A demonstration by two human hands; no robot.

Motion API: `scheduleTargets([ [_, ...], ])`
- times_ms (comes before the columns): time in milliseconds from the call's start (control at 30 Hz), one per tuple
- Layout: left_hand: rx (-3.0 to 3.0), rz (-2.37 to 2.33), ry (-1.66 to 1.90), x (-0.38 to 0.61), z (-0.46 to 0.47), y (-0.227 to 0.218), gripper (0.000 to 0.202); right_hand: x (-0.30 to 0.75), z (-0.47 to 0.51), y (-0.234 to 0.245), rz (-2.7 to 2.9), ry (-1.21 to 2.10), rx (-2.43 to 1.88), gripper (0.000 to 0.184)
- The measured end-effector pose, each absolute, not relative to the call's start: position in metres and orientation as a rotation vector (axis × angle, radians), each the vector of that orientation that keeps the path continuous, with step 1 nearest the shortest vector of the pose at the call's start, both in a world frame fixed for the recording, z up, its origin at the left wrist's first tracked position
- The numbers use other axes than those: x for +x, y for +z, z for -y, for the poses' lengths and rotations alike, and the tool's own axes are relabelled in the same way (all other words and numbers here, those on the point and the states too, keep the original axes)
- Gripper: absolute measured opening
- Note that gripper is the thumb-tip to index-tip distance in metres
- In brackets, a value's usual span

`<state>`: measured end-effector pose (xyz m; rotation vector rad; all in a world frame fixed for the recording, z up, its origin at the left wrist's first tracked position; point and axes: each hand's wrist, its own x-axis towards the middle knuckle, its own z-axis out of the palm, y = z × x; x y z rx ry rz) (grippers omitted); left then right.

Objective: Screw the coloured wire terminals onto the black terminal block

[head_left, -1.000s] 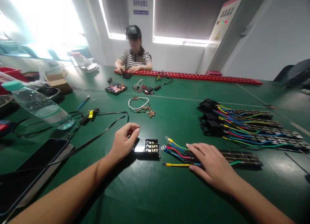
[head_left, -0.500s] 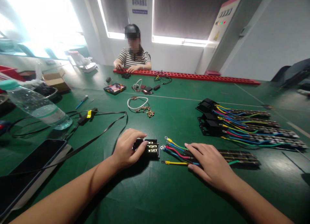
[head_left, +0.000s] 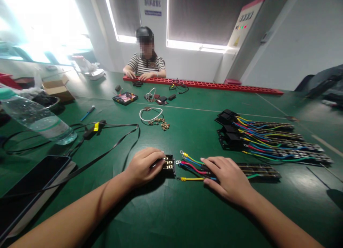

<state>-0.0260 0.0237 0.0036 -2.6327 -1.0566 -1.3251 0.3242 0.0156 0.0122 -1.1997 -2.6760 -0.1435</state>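
Note:
My left hand (head_left: 147, 166) is closed around the left part of a black terminal block (head_left: 169, 165) with brass-coloured contacts. Only the block's right end shows past my fingertips. My right hand (head_left: 227, 176) arches over a bundle of coloured wires (head_left: 194, 165), with its thumb on the near side and its fingers on the far side. Yellow, red, blue and green wires stick out to the left, their ring lugs lying close to the block. Behind them, to the right, extends a dark strip assembly (head_left: 264, 172), partly covered by my right hand.
Several wired assemblies (head_left: 273, 140) lie at the right. Small brass screws (head_left: 164, 125) and a white loop (head_left: 142, 117) are farther back. A water bottle (head_left: 40, 117), phone (head_left: 34, 185) and black cable (head_left: 115, 142) occupy the left. A co-worker (head_left: 146, 64) sits behind a red rail (head_left: 214, 85).
My left thumb and fingers have drawn together over the terminal block. My right hand stays over the wires. The view has shifted slightly.

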Motion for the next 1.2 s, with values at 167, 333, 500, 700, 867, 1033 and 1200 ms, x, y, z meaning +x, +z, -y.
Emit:
scheduleTargets([
  [167, -2.593, 1.006, -1.311, -0.029, -0.028, 0.004, 0.011, 0.319, -0.020, 0.012, 2.667, -0.163, -1.198, 0.055],
  [333, -2.618, 1.072, -1.302, -0.030, -0.030, 0.003, 0.012, 0.318, -0.023, 0.011, 2.675, -0.174, -1.203, 0.060],
  [500, -2.579, 1.003, -1.261, -0.031, -0.031, 0.001, 0.010, 0.318, -0.023, 0.016, 2.705, -0.260, -1.220, 0.067],
  [700, -2.594, 1.014, -1.272, -0.031, -0.032, 0.003, 0.010, 0.287, -0.014, 0.037, 2.638, -0.401, -1.189, 0.052],
  [867, -2.603, 1.062, -1.270, -0.032, -0.031, 0.003, 0.010, 0.259, -0.011, 0.038, 2.512, -0.344, -1.043, 0.034],
  [1033, -2.607, 1.095, -1.280, -0.033, -0.030, 0.003, 0.009, 0.263, -0.017, 0.026, 2.359, -0.379, -0.697, 0.014],
  [1200, -2.618, 1.087, -1.289, -0.034, -0.030, 0.004, 0.009, 0.270, -0.015, 0.023, 2.346, -0.408, -0.706, 0.013],
])
